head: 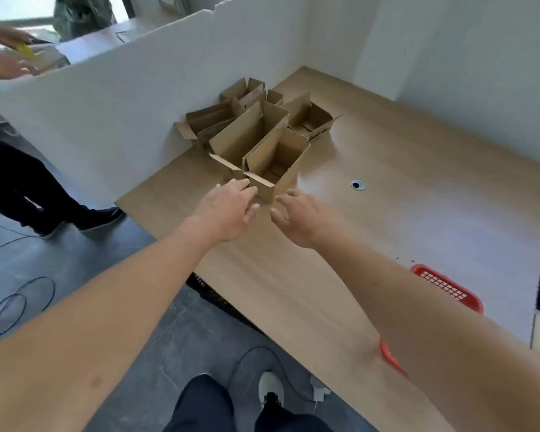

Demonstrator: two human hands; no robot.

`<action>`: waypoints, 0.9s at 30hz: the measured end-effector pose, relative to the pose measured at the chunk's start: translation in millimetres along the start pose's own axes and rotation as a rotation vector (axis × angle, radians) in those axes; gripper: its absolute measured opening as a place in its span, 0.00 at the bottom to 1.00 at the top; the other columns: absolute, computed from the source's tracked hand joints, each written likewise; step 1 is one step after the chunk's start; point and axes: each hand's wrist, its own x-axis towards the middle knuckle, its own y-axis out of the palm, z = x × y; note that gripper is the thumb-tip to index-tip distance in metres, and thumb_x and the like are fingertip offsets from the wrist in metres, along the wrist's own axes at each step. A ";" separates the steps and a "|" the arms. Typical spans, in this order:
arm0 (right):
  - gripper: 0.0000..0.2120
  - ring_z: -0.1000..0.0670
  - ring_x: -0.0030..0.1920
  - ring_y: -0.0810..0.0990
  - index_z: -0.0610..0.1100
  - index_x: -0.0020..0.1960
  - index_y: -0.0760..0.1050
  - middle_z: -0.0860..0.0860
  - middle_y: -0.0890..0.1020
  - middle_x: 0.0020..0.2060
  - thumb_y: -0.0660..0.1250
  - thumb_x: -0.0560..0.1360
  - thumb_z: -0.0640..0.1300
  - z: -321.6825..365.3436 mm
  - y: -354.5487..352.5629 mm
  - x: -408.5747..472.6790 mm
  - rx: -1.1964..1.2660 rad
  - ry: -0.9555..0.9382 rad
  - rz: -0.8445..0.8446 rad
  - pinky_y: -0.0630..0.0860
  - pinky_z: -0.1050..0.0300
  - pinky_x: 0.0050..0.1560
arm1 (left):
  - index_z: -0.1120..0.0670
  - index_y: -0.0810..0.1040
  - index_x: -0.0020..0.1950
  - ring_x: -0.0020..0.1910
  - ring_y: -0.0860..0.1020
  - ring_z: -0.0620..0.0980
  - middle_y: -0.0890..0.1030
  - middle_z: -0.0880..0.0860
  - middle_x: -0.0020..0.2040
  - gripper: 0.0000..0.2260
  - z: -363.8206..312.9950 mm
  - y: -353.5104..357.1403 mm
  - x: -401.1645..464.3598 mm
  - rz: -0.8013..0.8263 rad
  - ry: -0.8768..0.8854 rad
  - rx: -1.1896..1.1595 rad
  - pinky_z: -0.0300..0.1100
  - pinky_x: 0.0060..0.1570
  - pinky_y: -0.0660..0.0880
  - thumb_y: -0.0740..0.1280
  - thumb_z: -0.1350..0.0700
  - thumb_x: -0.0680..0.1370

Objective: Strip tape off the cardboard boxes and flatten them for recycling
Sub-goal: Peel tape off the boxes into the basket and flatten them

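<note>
Several brown cardboard boxes stand open-topped in a cluster at the far left of the wooden table (418,213), against a white partition. The nearest box (289,157) stands upright with its flaps raised, and a larger box (247,135) is right behind it. My left hand (231,210) reaches out with straight fingers, its fingertips at the near flap of the nearest box. Just short of that box's near corner, my right hand (296,216) is spread and holds nothing. I cannot make out any tape on the boxes.
A red plastic basket (449,286) sits at the table's near right, partly behind my right forearm. A cable grommet (358,184) is set in the tabletop. Another person (28,182) stands at the left beyond the white partition (122,104). Cables lie on the grey floor.
</note>
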 end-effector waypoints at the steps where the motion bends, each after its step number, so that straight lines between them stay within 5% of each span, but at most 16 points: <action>1: 0.24 0.40 0.65 0.76 0.48 0.69 0.76 0.46 0.76 0.66 0.55 0.83 0.61 2.2 2.3 15.4 0.015 0.020 -0.003 0.75 0.44 0.62 | 0.53 0.66 0.79 0.78 0.62 0.56 0.64 0.55 0.79 0.23 10.4 1.3 13.8 0.003 0.017 -0.007 0.57 0.76 0.60 0.56 0.47 0.85; 6: 0.23 0.41 0.64 0.76 0.48 0.68 0.75 0.46 0.75 0.65 0.56 0.82 0.60 9.5 29.9 88.7 0.019 0.131 0.007 0.75 0.46 0.60 | 0.52 0.68 0.77 0.78 0.63 0.57 0.64 0.55 0.79 0.22 63.1 28.0 92.3 0.009 0.108 -0.054 0.56 0.75 0.61 0.58 0.47 0.85; 14: 0.26 0.39 0.80 0.59 0.43 0.75 0.69 0.40 0.62 0.80 0.62 0.81 0.53 29.2 76.3 190.1 -0.153 0.254 -0.016 0.61 0.44 0.77 | 0.56 0.63 0.79 0.81 0.54 0.58 0.57 0.55 0.82 0.24 126.1 66.7 196.2 0.085 0.332 -0.036 0.57 0.77 0.58 0.61 0.52 0.84; 22: 0.18 0.39 0.80 0.59 0.47 0.67 0.70 0.43 0.71 0.69 0.68 0.78 0.45 40.3 111.8 241.8 -0.092 0.565 0.066 0.48 0.19 0.73 | 0.60 0.61 0.80 0.79 0.60 0.61 0.59 0.57 0.82 0.27 153.8 93.7 232.6 0.002 0.431 -0.095 0.56 0.75 0.64 0.64 0.57 0.82; 27: 0.29 0.30 0.80 0.52 0.49 0.69 0.65 0.35 0.63 0.76 0.70 0.73 0.33 40.5 120.3 242.6 -0.121 0.661 0.028 0.44 0.16 0.70 | 0.60 0.67 0.77 0.80 0.58 0.63 0.63 0.59 0.79 0.23 155.9 96.0 232.7 -0.069 0.497 -0.024 0.58 0.78 0.58 0.62 0.54 0.83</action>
